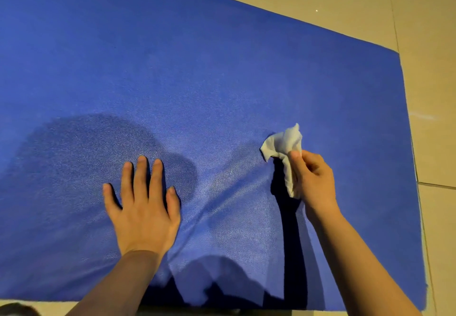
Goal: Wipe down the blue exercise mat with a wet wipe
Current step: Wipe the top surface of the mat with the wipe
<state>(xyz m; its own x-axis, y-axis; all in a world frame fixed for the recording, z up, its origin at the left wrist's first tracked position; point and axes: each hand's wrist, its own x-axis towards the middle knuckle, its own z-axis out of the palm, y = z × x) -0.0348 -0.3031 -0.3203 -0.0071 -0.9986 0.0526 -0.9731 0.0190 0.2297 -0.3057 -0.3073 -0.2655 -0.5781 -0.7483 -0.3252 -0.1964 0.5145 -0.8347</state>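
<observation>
The blue exercise mat (197, 73) lies flat on the floor and fills most of the view; its right end and far edge show. My left hand (143, 207) rests palm down on the mat, fingers spread, holding nothing. My right hand (313, 180) pinches a crumpled white wet wipe (283, 143) between thumb and fingers, lifted slightly above the right part of the mat. The wipe hangs from the hand and throws a dark shadow on the mat just to its left.
Beige floor tiles (424, 44) surround the mat at the top right, along the right side and in a thin strip at the bottom. Shadows of my head and arms fall across the mat's lower half.
</observation>
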